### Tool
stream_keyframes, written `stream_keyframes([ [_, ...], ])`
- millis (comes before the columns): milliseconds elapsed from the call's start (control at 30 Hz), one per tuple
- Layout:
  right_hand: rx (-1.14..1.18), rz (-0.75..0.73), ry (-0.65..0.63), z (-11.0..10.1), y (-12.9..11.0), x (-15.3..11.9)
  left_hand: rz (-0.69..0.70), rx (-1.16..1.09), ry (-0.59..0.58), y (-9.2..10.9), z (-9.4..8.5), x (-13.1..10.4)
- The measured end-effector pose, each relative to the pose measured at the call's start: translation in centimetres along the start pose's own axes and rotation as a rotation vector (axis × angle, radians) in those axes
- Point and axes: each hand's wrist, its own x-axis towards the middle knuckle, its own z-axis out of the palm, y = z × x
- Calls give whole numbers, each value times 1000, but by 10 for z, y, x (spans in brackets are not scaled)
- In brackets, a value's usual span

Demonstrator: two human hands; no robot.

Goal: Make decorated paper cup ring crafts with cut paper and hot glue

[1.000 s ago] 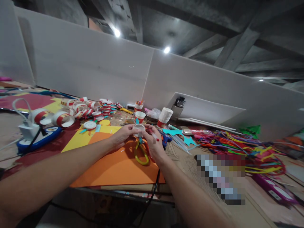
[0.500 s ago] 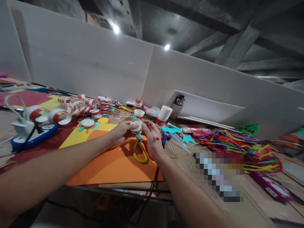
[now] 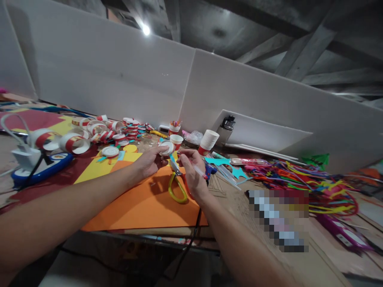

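Observation:
My left hand [image 3: 149,161] holds a small white round paper-cup base [image 3: 166,148] with a teal strip hanging from it, just above an orange paper sheet [image 3: 143,207]. My right hand [image 3: 191,171] is close beside it, fingers closed around a thin clear stick with a red tip [image 3: 200,172]. Yellow-handled scissors [image 3: 176,188] lie on the orange sheet directly under both hands.
Cut red-and-white cup rings [image 3: 74,142] and discs lie at the left. A stack of paper cups [image 3: 207,142], a dark bottle [image 3: 225,127] and a blue glue gun [image 3: 210,169] stand behind the hands. Tangled coloured strips [image 3: 302,181] fill the right. A white power adapter [image 3: 24,153] sits far left.
My left hand has drawn the white disc up and to the left, away from my right hand. The two hands, together before, are now slightly apart. The view shifted a little.

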Motion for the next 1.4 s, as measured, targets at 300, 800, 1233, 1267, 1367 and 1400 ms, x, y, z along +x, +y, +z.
stream_keyframes([
  [300, -12, 0, -93, 1, 1, -3, -22, -44, 45, 0, 0, 1],
  [800, -153, -119, -100, -3, 6, -3, 6, -63, 89, -1, 5, -2],
  [1233, -218, -135, -116, -7, 11, -2, -30, -57, 47, -2, 7, -5],
  [1267, -225, -140, -116, -7, 11, -2, -30, -56, 45, -2, 7, -5],
  [1367, -239, -155, -122, -7, 10, -2, -26, -56, 42, -2, 6, -4],
  [1400, -243, -157, -124, -7, 9, -3, -24, -57, 42, -3, 6, -4],
])
